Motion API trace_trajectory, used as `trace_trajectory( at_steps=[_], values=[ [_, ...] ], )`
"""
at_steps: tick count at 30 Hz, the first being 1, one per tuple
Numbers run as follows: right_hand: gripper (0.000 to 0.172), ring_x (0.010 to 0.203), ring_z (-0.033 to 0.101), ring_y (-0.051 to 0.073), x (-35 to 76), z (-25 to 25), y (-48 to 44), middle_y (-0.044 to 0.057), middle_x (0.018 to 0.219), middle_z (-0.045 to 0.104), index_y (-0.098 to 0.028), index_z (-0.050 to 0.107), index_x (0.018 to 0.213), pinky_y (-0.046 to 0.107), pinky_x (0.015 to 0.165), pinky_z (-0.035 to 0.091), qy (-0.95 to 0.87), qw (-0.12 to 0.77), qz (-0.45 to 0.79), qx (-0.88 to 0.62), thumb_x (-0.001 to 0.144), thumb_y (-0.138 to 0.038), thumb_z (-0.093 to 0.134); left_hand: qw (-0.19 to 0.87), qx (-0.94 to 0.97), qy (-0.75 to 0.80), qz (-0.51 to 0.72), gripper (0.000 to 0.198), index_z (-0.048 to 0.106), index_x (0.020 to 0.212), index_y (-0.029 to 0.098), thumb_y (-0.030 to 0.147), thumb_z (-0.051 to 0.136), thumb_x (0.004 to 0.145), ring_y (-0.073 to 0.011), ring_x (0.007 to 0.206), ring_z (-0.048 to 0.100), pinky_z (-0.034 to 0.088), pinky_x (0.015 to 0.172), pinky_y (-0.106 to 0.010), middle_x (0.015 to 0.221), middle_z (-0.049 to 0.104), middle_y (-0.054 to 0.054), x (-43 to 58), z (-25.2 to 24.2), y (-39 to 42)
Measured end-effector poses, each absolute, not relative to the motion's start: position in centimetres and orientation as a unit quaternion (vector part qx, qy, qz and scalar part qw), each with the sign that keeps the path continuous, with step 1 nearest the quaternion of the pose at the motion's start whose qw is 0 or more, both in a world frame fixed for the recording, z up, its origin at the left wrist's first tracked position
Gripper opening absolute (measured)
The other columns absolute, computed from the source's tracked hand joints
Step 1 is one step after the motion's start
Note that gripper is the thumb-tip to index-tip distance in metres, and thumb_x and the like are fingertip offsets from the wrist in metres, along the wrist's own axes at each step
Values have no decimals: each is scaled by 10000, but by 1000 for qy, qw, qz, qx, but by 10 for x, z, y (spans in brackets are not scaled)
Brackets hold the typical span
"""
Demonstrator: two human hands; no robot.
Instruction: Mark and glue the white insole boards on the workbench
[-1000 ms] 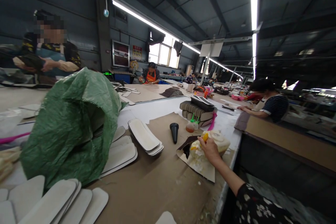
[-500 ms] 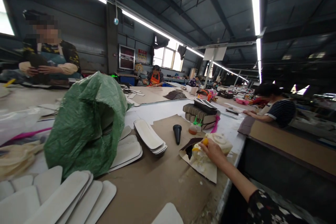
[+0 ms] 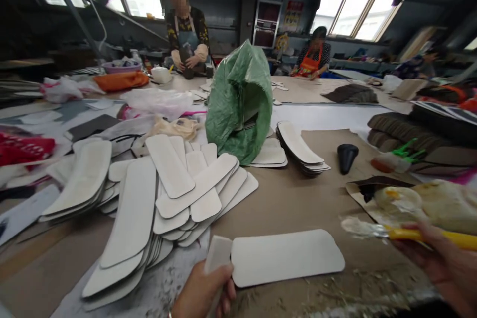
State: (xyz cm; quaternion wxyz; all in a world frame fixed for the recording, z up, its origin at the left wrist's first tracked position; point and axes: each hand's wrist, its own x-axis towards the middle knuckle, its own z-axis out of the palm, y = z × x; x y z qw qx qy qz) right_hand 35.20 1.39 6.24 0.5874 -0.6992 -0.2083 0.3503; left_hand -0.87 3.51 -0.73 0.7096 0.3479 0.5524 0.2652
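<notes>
My left hand [image 3: 204, 290] pinches a small pale strip [image 3: 219, 251] between thumb and fingers. Against that hand lies a white, round-cornered panel [image 3: 286, 258], flat on the brown sheet. In my right hand [image 3: 439, 258] is a yellow-handled brush [image 3: 406, 234], its bristles coated in something whitish and pointing left, above the sheet. Just beyond the brush sits a glue-smeared, cream-coloured container [image 3: 443, 203] on a piece of card. Stacks of similar white panels [image 3: 130, 213] spread out to the left of my left hand.
A green sack [image 3: 238, 99] stands behind the panels, with another panel stack [image 3: 300, 144] beside it. Farther right are a black cone-shaped object [image 3: 347, 156], squeeze bottles [image 3: 395, 159] and piled brown pieces [image 3: 395, 131]. Two people [image 3: 186, 35] work across the tables.
The view has swung left and down. My right hand has drawn the brush away from the container. My left hand, out of sight before, now shows with the pale strip.
</notes>
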Motion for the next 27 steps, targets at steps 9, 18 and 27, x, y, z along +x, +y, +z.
trace_trajectory(
  at_steps=[9, 18, 27],
  values=[
    [320, 694, 579, 154, 167, 27, 12, 10, 713, 599, -143, 625, 685, 224, 585, 525, -209, 559, 506, -622, 605, -445, 693, 732, 333, 542, 245, 395, 538, 414, 109, 472, 545, 572, -67, 275, 341, 212, 336, -198, 311, 434, -8, -13, -9, 37],
    [315, 748, 590, 173, 175, 22, 7, 31, 766, 606, -150, 613, 753, 237, 649, 519, -295, 534, 457, -647, 687, -458, 619, 743, 338, 523, 246, 393, 551, 418, 107, 466, 538, 578, -75, 283, 372, 234, 326, -195, 320, 448, -14, -15, -13, 38],
    [310, 742, 596, 186, 171, 20, 3, 55, 781, 607, -152, 611, 764, 229, 635, 513, -369, 501, 383, -683, 714, -457, 579, 748, 346, 520, 224, 399, 552, 422, 109, 477, 527, 575, -78, 280, 369, 250, 336, -206, 319, 454, -19, -17, -17, 38]
  ],
)
